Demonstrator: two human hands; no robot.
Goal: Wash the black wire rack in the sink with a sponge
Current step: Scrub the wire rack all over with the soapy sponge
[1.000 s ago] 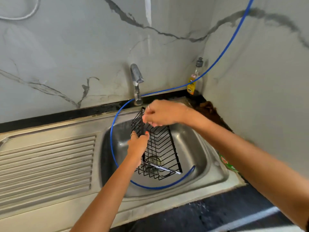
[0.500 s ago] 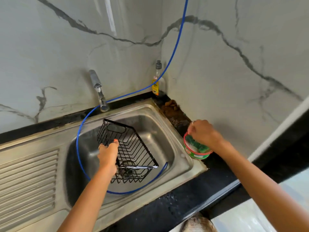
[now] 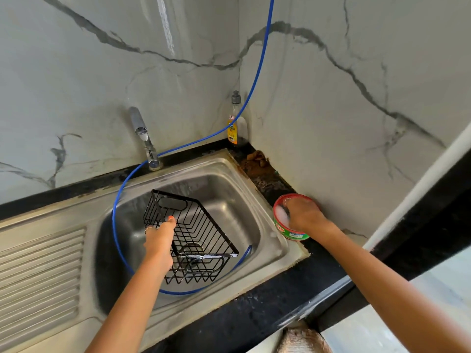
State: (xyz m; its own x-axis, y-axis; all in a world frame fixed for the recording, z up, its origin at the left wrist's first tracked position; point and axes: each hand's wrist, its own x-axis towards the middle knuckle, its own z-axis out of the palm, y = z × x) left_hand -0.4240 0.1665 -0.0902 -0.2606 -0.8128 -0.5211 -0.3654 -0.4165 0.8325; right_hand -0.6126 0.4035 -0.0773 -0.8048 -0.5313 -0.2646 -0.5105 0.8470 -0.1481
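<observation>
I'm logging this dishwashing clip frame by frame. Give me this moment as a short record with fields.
left hand: grips the rim of the black wire rack
rack: tilted, inside the sink
right hand: in the red-rimmed soap tub on the counter right of the sink
sponge: not visible
blue hose: loops through the basin
tap: no water seen running

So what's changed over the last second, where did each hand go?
The right hand let go of the black wire rack and swung right to the round green soap tub on the counter, fingers now inside it. The left hand kept its grip on the rack in the sink.
</observation>
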